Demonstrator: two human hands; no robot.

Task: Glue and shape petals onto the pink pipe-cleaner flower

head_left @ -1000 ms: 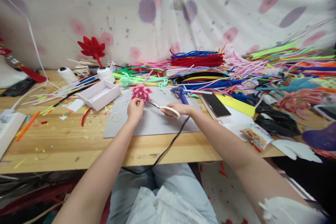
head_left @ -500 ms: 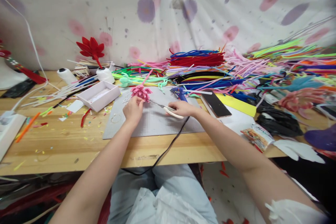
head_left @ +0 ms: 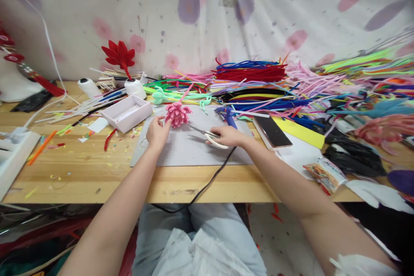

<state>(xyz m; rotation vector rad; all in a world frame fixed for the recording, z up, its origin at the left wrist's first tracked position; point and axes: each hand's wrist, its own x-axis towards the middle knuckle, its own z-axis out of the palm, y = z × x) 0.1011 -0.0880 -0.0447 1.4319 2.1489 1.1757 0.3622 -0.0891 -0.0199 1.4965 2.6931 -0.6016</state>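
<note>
A pink pipe-cleaner flower (head_left: 177,114) with many petals and a stem pointing up and away stands over the grey board (head_left: 200,155). My left hand (head_left: 158,131) is closed at the flower's left edge, fingers on its lower petals. My right hand (head_left: 227,136) grips white-handled scissors (head_left: 211,139), whose blades point left and reach the flower's right side. Whether the blade tips touch a petal, I cannot tell. Just behind my right hand lies a blue glue gun (head_left: 229,116) with a white glue stick in its back.
A white open box (head_left: 127,114) and thread spools (head_left: 136,89) sit left of the board. Bundles of coloured pipe cleaners (head_left: 252,75) line the back. A phone (head_left: 272,131) lies to the right. A black cord (head_left: 210,179) crosses the front edge.
The flower has turned, so more of its layered petals show. My left hand has shifted a little left around it. The scissors stay beside the flower; the whole view has shifted slightly.
</note>
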